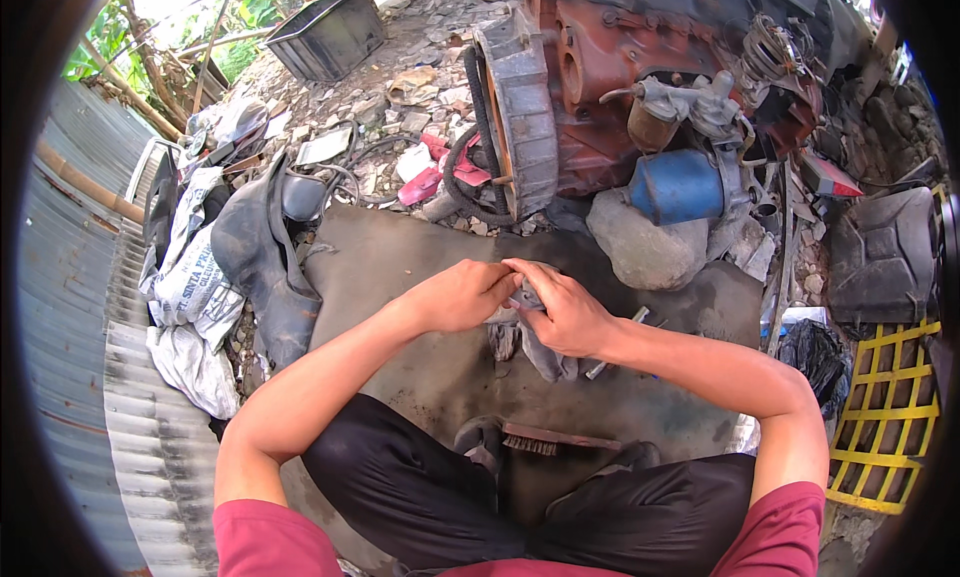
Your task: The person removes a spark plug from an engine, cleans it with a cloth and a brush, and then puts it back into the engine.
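Note:
In front of my knees, both hands meet over the dark mat (400, 352). My left hand (466, 295) is closed, its fingertips pinched together against the right fingers; whatever is in that pinch is hidden. My right hand (566, 312) curls around a small grey part (529, 297), mostly covered by the fingers. Just below hangs or lies a crumpled grey rag (545, 355); I cannot tell whether the right hand grips it too. Beside the right wrist lie a metal bolt or rod (597, 370) and another short metal piece (640, 315). A wooden-backed brush (555, 439) rests between my feet.
A reddish engine block (605, 107) with a grey housing (522, 117) and blue filter (676, 188) stands ahead by a large stone (645, 239). A yellow crate (885, 417) is at right; sacks (205, 277) and corrugated sheets (85, 237) are at left. Rubble surrounds a black bin (328, 35).

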The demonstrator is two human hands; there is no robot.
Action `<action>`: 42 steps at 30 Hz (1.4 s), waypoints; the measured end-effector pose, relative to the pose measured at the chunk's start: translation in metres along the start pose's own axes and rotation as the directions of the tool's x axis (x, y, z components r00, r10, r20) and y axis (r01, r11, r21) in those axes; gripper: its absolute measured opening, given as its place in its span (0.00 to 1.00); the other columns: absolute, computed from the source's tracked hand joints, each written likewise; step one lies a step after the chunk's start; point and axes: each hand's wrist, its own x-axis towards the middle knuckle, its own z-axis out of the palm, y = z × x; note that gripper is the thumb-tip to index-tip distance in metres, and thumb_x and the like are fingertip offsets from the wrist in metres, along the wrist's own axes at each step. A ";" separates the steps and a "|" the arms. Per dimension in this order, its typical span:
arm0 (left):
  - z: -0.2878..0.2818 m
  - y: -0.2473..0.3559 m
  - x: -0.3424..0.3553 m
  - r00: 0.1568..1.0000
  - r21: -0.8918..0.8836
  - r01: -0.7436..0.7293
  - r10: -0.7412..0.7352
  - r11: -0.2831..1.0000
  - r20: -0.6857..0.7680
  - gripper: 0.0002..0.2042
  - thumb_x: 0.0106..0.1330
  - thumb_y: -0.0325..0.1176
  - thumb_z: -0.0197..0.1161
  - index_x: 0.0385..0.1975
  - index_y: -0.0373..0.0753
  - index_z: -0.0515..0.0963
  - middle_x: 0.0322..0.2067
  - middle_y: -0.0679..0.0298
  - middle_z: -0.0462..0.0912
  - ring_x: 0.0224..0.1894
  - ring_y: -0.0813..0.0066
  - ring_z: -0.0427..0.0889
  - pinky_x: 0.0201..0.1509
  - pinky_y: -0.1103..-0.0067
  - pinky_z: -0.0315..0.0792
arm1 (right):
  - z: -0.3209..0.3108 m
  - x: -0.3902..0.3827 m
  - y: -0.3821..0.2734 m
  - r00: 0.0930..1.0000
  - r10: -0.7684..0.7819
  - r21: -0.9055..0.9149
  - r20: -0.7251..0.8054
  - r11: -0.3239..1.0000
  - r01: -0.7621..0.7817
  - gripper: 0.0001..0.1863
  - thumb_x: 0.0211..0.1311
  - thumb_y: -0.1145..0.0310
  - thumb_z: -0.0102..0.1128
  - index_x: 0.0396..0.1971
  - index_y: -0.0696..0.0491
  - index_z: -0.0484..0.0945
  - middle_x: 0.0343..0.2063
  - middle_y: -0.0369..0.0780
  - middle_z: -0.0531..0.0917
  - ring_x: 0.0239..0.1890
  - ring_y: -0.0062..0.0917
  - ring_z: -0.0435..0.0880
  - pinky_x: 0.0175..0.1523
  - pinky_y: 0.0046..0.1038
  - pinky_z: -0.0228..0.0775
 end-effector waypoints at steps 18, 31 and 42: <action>-0.018 0.017 -0.002 0.997 0.057 0.074 -0.073 0.996 -0.005 0.24 0.77 0.47 0.50 0.33 0.28 0.81 0.25 0.52 0.84 0.29 0.58 0.83 0.37 0.65 0.73 | -0.018 0.016 -0.006 0.995 0.040 -0.206 0.096 0.978 -0.019 0.17 0.65 0.67 0.61 0.43 0.62 0.67 0.30 0.57 0.82 0.34 0.55 0.83 0.36 0.47 0.75; -0.014 0.002 0.002 0.990 -0.225 0.135 -0.140 0.965 -0.007 0.24 0.76 0.49 0.54 0.33 0.31 0.82 0.22 0.63 0.80 0.26 0.79 0.74 0.34 0.74 0.70 | -0.023 0.021 0.004 0.973 0.100 -0.054 0.206 0.994 -0.091 0.14 0.68 0.74 0.56 0.50 0.58 0.67 0.43 0.50 0.82 0.50 0.48 0.81 0.51 0.40 0.72; -0.011 -0.005 0.005 0.974 -0.358 0.154 -0.203 0.921 -0.103 0.23 0.76 0.48 0.54 0.26 0.35 0.79 0.19 0.73 0.70 0.23 0.84 0.66 0.27 0.80 0.62 | -0.024 0.029 0.004 0.952 0.158 0.166 0.262 0.964 -0.206 0.17 0.72 0.70 0.53 0.56 0.59 0.68 0.47 0.50 0.81 0.52 0.41 0.81 0.58 0.37 0.69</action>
